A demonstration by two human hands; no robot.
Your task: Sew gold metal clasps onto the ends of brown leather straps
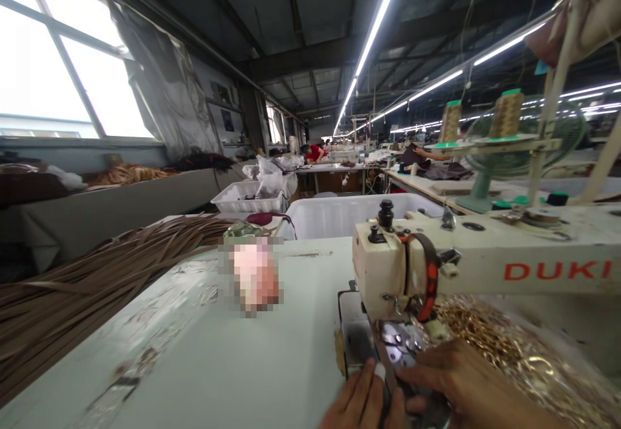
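A cream sewing machine (485, 267) marked DUKI stands on the pale table (242, 351). A narrow brown strap (387, 365) runs under its presser foot across the metal plate (356, 338). My left hand (361, 403) lies flat beside the strap at the bottom edge, fingers stretched forward, one fingertip wrapped in white tape. My right hand (460, 387) reaches in from the right. Its fingers and thumb are closed on the strap just in front of the foot. Both wrists are cut off by the frame.
A heap of long brown straps (97, 274) covers the table's left side. Gold metal fittings (490, 338) lie in a pile right of the machine. Behind stand a white bin (339, 215), thread cones (507, 113) and a green fan (524, 151). People work at far tables.
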